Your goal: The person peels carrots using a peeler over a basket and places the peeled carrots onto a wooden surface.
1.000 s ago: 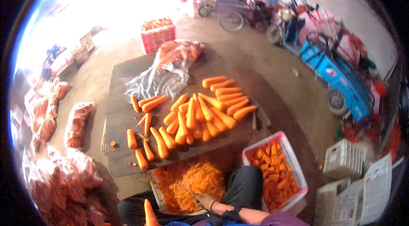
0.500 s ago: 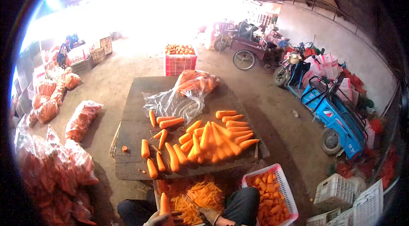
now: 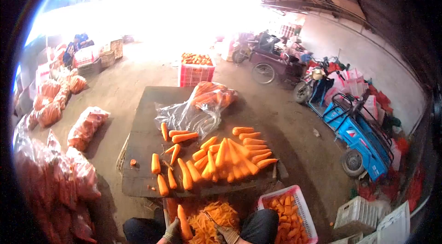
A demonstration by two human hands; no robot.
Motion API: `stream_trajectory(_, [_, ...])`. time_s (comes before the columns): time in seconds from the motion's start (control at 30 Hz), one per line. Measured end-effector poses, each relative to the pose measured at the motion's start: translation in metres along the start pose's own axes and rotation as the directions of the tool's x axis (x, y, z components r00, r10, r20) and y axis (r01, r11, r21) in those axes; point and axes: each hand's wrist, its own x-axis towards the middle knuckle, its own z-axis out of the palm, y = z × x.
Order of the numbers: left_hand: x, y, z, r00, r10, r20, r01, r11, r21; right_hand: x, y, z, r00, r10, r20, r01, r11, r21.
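My left hand [image 3: 172, 231], in a light knit glove, is closed around an upright carrot [image 3: 183, 222] low in the view. Opposite it, my gloved right hand [image 3: 227, 233] grips a thin-bladed peeler [image 3: 208, 217], small and partly blurred. Between and beyond my hands lies a heap of orange peelings [image 3: 220, 212], in a container between my knees. Many carrots [image 3: 235, 154] rest on the dark tabletop [image 3: 154, 99] in front, most fanned out in a pile. A clear plastic bag [image 3: 193, 115] with more carrots lies at the table's far side.
A crate of carrot pieces [image 3: 304, 207] stands by my right knee. Another full crate [image 3: 195, 74] is behind the table. Bagged carrots [image 3: 87, 126] line the left floor. A blue cargo tricycle [image 3: 354, 133] and white crates [image 3: 357, 214] are at right.
My left hand and its carrot have shifted slightly right and up in view. My right hand's peeler now shows more plainly, apart from the carrot. The camera view has shifted slightly.
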Motion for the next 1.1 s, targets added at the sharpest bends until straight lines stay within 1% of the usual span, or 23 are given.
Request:
stream_trajectory(0.17, [-0.001, -0.01, -0.021, 0.999, 0.029, -0.036, -0.03, 0.999, -0.037, -0.008, 0.003, -0.007, 1.0, 0.005, -0.02, -0.005, 1.0, -0.008])
stream_trajectory(0.27, [-0.013, -0.002, -0.007, 0.997, 0.061, -0.056, -0.061, 0.998, 0.01, -0.007, 0.003, -0.012, 1.0, 0.006, -0.03, -0.007, 1.0, -0.004])
stream_trajectory(0.37, [-0.041, 0.009, 0.032, 0.994, 0.111, -0.019, -0.109, 0.991, 0.08, -0.011, 0.005, -0.015, 0.999, 0.009, -0.032, -0.009, 1.0, -0.004])
stream_trajectory(0.47, [-0.029, 0.002, 0.016, 0.996, 0.084, -0.013, -0.082, 0.991, 0.11, -0.014, 0.005, -0.019, 1.0, 0.005, -0.025, -0.005, 1.0, -0.002])
stream_trajectory(0.6, [0.005, -0.015, -0.018, 0.988, 0.135, -0.071, -0.117, 0.97, 0.213, -0.018, 0.004, -0.021, 1.0, -0.003, 0.0, 0.003, 1.0, -0.003])
stream_trajectory(0.63, [-0.004, -0.013, -0.002, 0.989, 0.094, -0.113, -0.08, 0.989, 0.123, -0.02, 0.004, -0.021, 1.0, -0.002, 0.006, 0.002, 1.0, -0.003])
stream_trajectory(0.73, [-0.021, -0.003, 0.048, 0.903, 0.279, -0.326, -0.208, 0.949, 0.237, -0.024, 0.006, -0.024, 1.0, -0.011, 0.018, 0.011, 1.0, 0.006])
stream_trajectory(0.77, [-0.01, -0.003, 0.04, 0.814, 0.528, -0.243, -0.386, 0.804, 0.453, -0.025, 0.008, -0.026, 1.0, -0.016, 0.017, 0.016, 1.0, 0.013])
stream_trajectory(0.83, [-0.009, 0.0, 0.038, 0.871, 0.46, -0.172, -0.369, 0.844, 0.39, -0.031, 0.015, -0.027, 1.0, -0.019, 0.008, 0.018, 0.999, 0.04])
stream_trajectory(0.87, [-0.021, 0.01, 0.05, 0.975, 0.153, -0.163, -0.137, 0.985, 0.104, -0.037, 0.016, -0.028, 1.0, -0.001, 0.001, 0.001, 0.998, 0.066])
stream_trajectory(0.9, [-0.026, 0.011, 0.062, 0.979, 0.188, -0.081, -0.19, 0.981, -0.022, -0.042, 0.017, -0.029, 1.0, 0.025, -0.006, -0.024, 0.995, 0.097])
stream_trajectory(0.93, [-0.025, 0.01, 0.068, 0.97, 0.245, -0.012, -0.244, 0.957, -0.155, -0.043, -0.004, -0.032, 0.994, 0.113, 0.005, -0.112, 0.978, 0.178])
stream_trajectory(0.97, [-0.019, 0.008, 0.052, 0.983, 0.18, 0.042, -0.169, 0.967, -0.192, -0.045, -0.025, -0.036, 0.98, 0.201, 0.016, -0.198, 0.946, 0.258])
stream_trajectory(1.0, [-0.014, 0.004, 0.035, 0.987, 0.125, 0.101, -0.099, 0.97, -0.223, -0.044, -0.072, -0.046, 0.903, 0.403, 0.148, -0.425, 0.791, 0.439])
stream_trajectory(1.03, [-0.019, 0.003, 0.046, 0.989, 0.13, 0.065, -0.112, 0.967, -0.23, -0.047, -0.075, -0.046, 0.921, 0.368, 0.124, -0.385, 0.824, 0.416])
stream_trajectory(1.07, [-0.019, 0.003, 0.052, 0.982, 0.182, 0.051, -0.173, 0.975, -0.139, -0.048, -0.075, -0.046, 0.942, 0.319, 0.099, -0.332, 0.858, 0.392])
stream_trajectory(1.1, [-0.024, 0.001, 0.063, 0.982, 0.189, 0.017, -0.186, 0.977, -0.101, -0.049, -0.08, -0.047, 0.943, 0.315, 0.107, -0.331, 0.848, 0.414])
